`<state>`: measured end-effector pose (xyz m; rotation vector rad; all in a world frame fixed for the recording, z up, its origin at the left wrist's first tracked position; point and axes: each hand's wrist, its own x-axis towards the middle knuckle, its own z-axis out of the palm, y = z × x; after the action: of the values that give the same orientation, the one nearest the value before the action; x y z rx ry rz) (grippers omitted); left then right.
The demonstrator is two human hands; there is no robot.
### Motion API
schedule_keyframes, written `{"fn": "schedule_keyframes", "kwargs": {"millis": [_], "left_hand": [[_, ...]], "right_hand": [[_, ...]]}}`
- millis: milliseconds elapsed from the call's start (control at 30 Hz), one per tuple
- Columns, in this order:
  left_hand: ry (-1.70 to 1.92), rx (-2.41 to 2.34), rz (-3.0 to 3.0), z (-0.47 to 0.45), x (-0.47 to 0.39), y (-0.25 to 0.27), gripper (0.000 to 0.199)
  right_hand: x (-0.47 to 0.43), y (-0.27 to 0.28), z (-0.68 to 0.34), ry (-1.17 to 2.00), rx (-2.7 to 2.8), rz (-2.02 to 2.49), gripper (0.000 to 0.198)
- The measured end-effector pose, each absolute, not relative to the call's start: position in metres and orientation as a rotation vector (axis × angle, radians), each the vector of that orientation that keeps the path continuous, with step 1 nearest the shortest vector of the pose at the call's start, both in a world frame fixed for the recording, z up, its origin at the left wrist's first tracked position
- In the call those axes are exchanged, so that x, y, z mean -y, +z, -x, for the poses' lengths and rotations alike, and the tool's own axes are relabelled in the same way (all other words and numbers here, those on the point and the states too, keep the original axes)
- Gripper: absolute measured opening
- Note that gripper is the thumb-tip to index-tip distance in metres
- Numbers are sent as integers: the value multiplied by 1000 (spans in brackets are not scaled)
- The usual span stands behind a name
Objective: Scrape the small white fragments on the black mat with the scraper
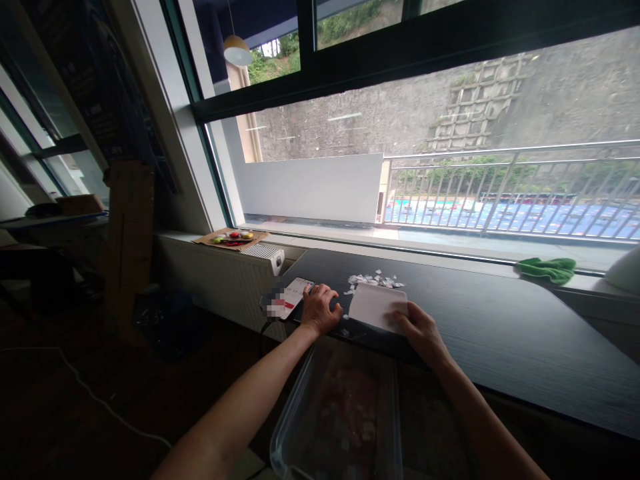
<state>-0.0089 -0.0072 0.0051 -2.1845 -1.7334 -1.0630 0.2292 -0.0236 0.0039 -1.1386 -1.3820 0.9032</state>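
My right hand (419, 327) grips the lower right corner of a pale, flat rectangular piece with rounded corners (376, 305), perhaps a card or shallow lid; I cannot tell which. Behind its upper edge, a scatter of small white paper-like bits (376, 277) lies on the dark table (465, 320). My left hand (323, 308) rests by the table's front left corner, fingers curled but apart, with nothing visible in it. Just left of that hand lies a phone (294, 297) with its screen lit. A few loose bits sit between my left hand and the pale piece.
Below the table's front edge stands a clear plastic bin (295, 407) with small bits inside. A green cloth (546, 270) lies on the sill at right. Left of the table are a radiator (225, 273), a brown sheet with colourful items (233, 239) and a white cable (95, 393) on the floor.
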Motion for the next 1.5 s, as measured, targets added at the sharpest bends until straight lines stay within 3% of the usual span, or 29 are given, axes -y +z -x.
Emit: {"fn": "schedule_keyframes", "kwargs": {"millis": [500,767,1000,1500], "left_hand": [[-1073,1746,2164,9,4,2,14],[-1076,1743,2174,9,6,4,14],[-1101,1732,2164,9,5,3,13],[-1130,1747,2153,8,5,2,14]], "right_hand": [[21,7,-234,1059,1573,1050,30],[23,3,-234,851,1452,1204,26],[20,6,-238,1026,1544,1152,25],[20,3,-237,1057,1527,1079,28]]}}
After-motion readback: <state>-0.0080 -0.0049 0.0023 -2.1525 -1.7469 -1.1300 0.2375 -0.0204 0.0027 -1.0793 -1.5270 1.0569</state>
